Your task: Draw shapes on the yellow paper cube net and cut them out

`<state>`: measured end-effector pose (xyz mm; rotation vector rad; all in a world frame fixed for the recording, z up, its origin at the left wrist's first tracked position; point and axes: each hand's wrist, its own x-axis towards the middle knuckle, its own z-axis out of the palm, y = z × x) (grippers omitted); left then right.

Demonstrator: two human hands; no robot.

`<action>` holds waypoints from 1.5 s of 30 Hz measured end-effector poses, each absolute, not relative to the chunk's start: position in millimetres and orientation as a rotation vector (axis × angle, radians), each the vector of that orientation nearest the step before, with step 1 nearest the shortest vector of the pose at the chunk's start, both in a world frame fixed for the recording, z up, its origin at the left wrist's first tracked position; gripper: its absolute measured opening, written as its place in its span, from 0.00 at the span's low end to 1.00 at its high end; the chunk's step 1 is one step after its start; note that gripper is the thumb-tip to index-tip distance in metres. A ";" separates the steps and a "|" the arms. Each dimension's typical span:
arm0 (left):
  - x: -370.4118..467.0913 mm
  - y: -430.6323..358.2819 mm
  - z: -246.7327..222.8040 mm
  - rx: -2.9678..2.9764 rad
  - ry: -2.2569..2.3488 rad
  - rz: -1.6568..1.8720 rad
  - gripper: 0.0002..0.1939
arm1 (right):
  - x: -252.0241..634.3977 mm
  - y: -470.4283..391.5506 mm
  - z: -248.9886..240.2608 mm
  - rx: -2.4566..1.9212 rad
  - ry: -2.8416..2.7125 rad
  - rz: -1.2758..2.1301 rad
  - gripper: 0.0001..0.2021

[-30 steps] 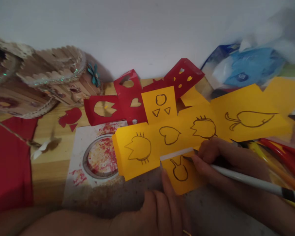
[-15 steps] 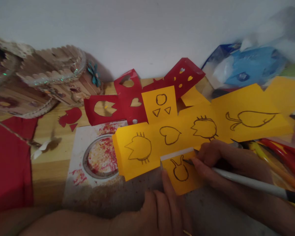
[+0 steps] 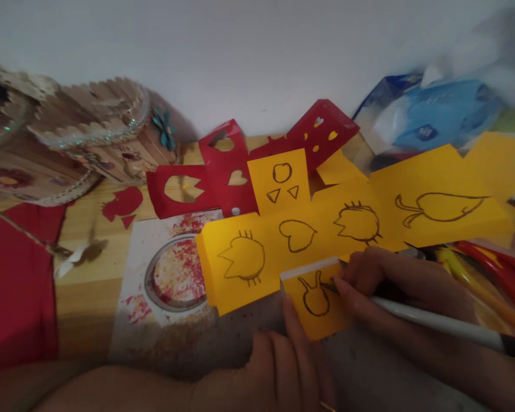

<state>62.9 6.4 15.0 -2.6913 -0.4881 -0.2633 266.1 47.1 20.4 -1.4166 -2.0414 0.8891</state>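
My right hand is closed around a white pen with a black band. Its dark tip meets the lower flap of a yellow card cutout, beside a drawn round head with two horn-like lines. My left hand rests at the flap's lower left; its index finger stretches along the flap's left edge and the other fingers bend loosely. Above the flap runs the rest of the yellow card, an unfolded box shape. It carries drawn birds, a heart, a circle with triangles and a leaf-like outline with a tail.
Behind the card lies a red card box shape with cut-out holes. Left are red cut pieces, red card, craft-stick houses and a paint-stained white board. Right are a blue packet and red-handled tools.
The pen tip has shifted very slightly to the right and down, away from the right horn-like line. My left hand stays in the same place.
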 end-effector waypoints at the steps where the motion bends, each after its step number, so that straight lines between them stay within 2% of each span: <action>1: 63.1 6.4 14.9 -2.695 -0.492 -0.258 0.11 | 266.0 47.1 20.2 -1.412 -2.044 0.887 0.14; 34: 64.6 6.8 12.5 -2.632 -0.508 -0.293 0.13 | 265.1 49.8 14.6 -1.318 -2.024 0.875 0.15; 45: 70.3 9.2 15.0 -2.622 -0.583 -0.365 0.15 | 266.3 48.0 17.5 -1.353 -1.933 1.009 0.14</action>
